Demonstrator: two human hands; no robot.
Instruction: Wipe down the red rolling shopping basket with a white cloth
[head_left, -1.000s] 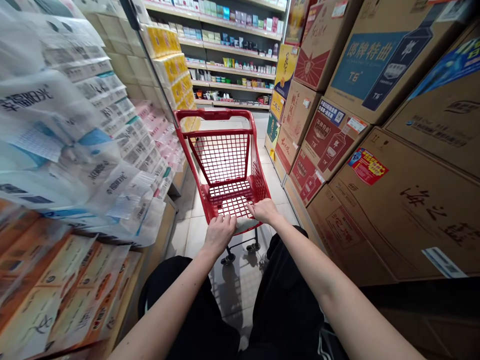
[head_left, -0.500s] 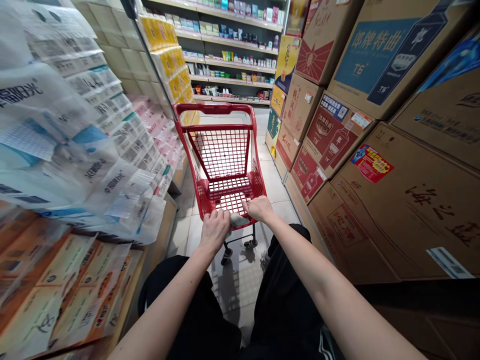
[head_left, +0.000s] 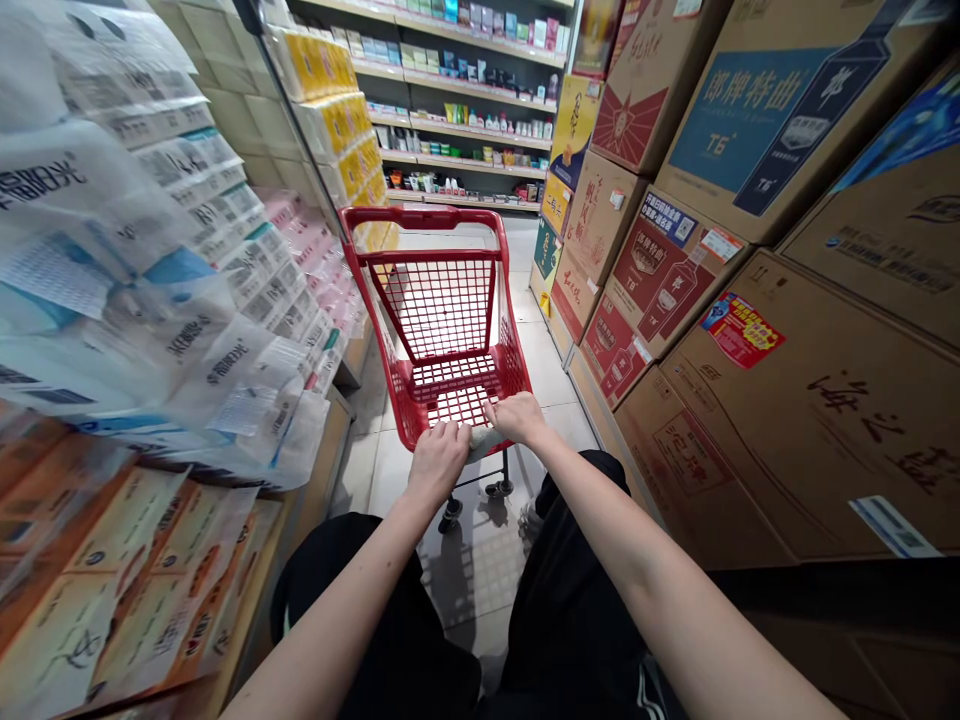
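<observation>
A red plastic shopping cart (head_left: 450, 256) with a grid basket stands in the aisle before me, and no goods show in its basket. My left hand (head_left: 442, 452) is closed over the cart's near rim, knuckles up. Beside it, my right hand (head_left: 517, 418) is closed at the same rim, its thumb side toward the basket. Between the two hands lies a pale grey, cloth-like piece (head_left: 484, 443) against the rim; whether either hand grips it is partly hidden. Black caster wheels (head_left: 450, 514) show beneath the near end.
Wrapped tissue packs (head_left: 225, 240) are piled high along the left, with orange packs (head_left: 142, 570) lower down. Large cardboard cartons (head_left: 810, 400) are stacked along the right. Shelves of small goods (head_left: 465, 125) cross the far end. The tiled floor (head_left: 360, 465) runs between the stacks.
The cart has shifted slightly to the left in view. My left hand has slid a little right along the rim, nearer my right hand, which stays in place.
</observation>
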